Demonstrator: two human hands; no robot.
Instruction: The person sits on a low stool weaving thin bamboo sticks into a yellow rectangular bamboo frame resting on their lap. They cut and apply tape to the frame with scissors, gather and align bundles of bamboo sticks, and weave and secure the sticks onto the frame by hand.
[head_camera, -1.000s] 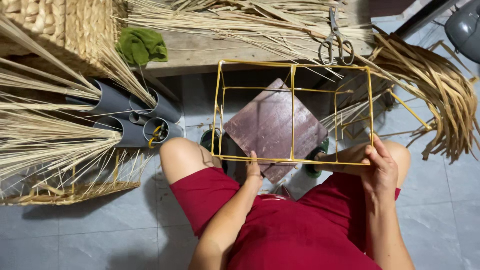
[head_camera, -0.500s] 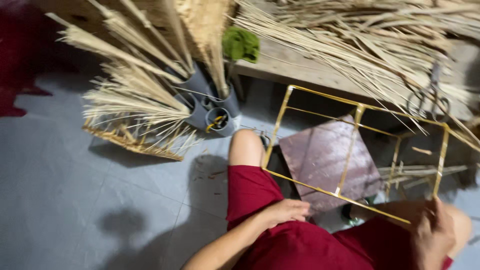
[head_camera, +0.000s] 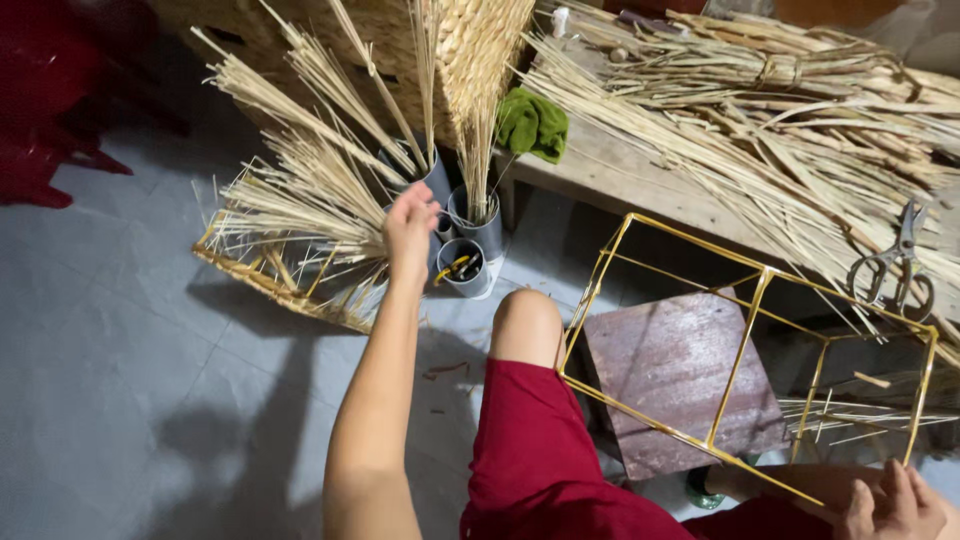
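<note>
Fingers (head_camera: 425, 210) of left hand (head_camera: 408, 232) curl among straw stalks (head_camera: 300, 190) by grey tubes (head_camera: 468, 250), arm outstretched; right hand (head_camera: 895, 505) clamps gold wire frame (head_camera: 745, 340).

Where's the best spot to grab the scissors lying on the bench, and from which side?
Judging by how they lie, take the scissors at the two looped handles, which point toward the person at the bench edge. Come from above and the near side: the blades point away into the loose reeds, so the loops are likely the clearest grip.
</note>
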